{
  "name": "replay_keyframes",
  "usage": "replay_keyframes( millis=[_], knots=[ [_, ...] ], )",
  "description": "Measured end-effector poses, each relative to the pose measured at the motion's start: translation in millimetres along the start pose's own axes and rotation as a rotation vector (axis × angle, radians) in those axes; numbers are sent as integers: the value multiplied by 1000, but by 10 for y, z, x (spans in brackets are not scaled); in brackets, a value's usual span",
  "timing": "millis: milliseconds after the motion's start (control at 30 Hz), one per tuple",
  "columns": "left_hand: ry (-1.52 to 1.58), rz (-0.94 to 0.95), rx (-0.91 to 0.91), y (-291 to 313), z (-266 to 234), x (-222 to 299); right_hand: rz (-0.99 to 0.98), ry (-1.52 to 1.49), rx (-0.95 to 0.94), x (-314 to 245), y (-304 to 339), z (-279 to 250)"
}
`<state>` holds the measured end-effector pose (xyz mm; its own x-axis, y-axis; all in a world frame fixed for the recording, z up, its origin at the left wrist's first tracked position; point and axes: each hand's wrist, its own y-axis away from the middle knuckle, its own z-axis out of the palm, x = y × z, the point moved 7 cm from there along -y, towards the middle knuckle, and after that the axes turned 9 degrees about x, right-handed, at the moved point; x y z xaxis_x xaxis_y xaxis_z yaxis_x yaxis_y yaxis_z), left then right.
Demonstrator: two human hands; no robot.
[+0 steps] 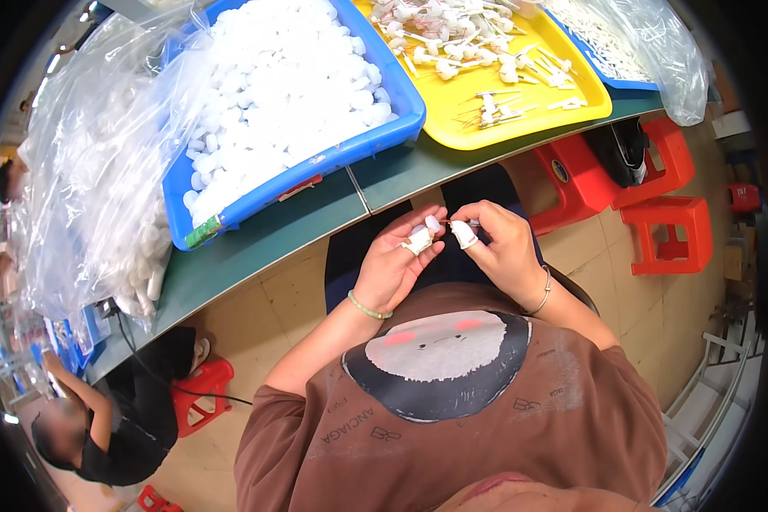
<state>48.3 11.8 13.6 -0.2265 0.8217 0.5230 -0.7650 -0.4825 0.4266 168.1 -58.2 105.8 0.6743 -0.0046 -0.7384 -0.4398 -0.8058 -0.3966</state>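
Note:
My left hand (397, 260) is held palm up over my lap, with white wrapping on its thumb. Its fingers grip a small white rounded plastic piece (433, 224). Close beside it, my right hand (505, 243) pinches a thin part with a red wire (445, 222) that reaches to the white piece. White wrapping also covers a digit of this hand. The fingers hide most of the thin part, and I cannot tell how far the two are joined.
On the green table (256, 286) ahead stand a blue tray (316, 166) heaped with white rounded pieces and a yellow tray (520, 128) of white wired parts. A clear plastic bag (85, 171) lies left. Red stools (674, 235) stand right; another person (128, 410) sits left.

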Motion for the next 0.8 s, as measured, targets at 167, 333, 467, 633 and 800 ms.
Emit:
replay_keyframes(
  millis=[167,333,467,633,800],
  knots=[
    [54,3,-28,5,23,-11,-113,73,40,-49,-11,5],
    [32,18,-34,1,50,20,-135,106,22,-86,-7,14],
    [21,38,-32,-5,48,26,-151,121,24,-73,17,18],
    [17,46,-26,-13,35,29,-155,104,54,-82,-8,11],
    [11,39,-10,9,30,26,-147,118,97,-67,3,-2]
  ],
)
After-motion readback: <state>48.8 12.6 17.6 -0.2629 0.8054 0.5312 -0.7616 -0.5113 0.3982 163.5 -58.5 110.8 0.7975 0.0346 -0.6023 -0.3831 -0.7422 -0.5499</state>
